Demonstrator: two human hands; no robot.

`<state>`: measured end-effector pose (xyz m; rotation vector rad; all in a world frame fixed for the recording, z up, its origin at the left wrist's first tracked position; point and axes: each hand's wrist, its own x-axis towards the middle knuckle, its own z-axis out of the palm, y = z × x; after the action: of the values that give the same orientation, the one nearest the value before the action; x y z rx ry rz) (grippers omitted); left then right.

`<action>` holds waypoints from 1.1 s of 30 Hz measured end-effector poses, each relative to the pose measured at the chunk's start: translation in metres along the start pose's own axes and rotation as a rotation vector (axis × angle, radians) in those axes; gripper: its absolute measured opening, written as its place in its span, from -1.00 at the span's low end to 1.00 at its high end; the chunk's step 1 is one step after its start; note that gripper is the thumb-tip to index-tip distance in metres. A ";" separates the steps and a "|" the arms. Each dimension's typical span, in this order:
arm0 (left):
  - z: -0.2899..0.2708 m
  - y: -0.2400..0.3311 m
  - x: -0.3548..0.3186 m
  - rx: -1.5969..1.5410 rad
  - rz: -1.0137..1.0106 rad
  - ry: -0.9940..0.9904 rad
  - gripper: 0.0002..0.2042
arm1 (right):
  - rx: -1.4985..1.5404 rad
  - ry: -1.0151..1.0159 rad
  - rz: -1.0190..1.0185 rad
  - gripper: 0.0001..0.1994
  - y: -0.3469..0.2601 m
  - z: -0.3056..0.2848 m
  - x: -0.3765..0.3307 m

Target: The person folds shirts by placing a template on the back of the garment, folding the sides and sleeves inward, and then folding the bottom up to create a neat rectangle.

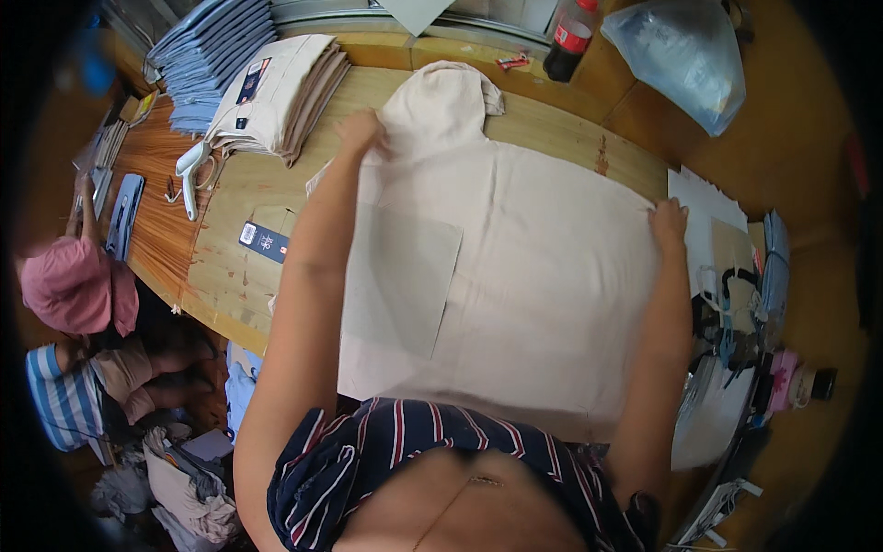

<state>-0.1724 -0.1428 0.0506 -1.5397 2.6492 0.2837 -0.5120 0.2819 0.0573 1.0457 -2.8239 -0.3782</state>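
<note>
A cream shirt (561, 258) lies spread over the table in front of me, a sleeve (428, 101) stretching away at its far side. My left hand (361, 132) is closed at the shirt's far left part, beside that sleeve, slightly blurred. At the right edge of the cloth, my right hand (669, 224) has its fingers closed on the fabric. A thin, pale grey rectangular sheet (405, 276) rests on the shirt's left part, partly hidden by my left forearm. Left of that arm, a dark blue hang tag (264, 241) lies on the table.
Folded cream garments (276, 101) and blue garments (207, 55) are stacked far left, near a white handheld tagging tool (191, 175). A cola bottle (570, 41) and a plastic bag (685, 60) sit at the back. Papers (713, 216) border the right. Another person (83, 285) works at left.
</note>
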 end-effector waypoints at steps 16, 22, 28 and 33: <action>-0.002 -0.128 -0.274 -0.197 0.561 -0.019 -0.51 | 0.673 0.426 0.173 -0.80 0.016 -0.011 -0.287; 0.023 -0.154 -0.307 -0.367 0.534 -0.013 -0.47 | 0.205 -0.068 0.209 -0.84 0.003 -0.009 -0.303; 0.023 -0.150 -0.289 -0.383 0.644 -0.010 -0.48 | 0.620 0.290 -0.340 -0.72 -0.136 -0.059 -0.131; 0.028 -0.167 -0.300 -0.395 0.637 0.003 -0.50 | 0.249 0.677 -1.159 -0.68 -0.365 -0.111 -0.053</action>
<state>0.1205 0.0381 0.0463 -0.6841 3.1441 0.8745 -0.2226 0.0279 0.0659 2.2321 -1.4734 0.2460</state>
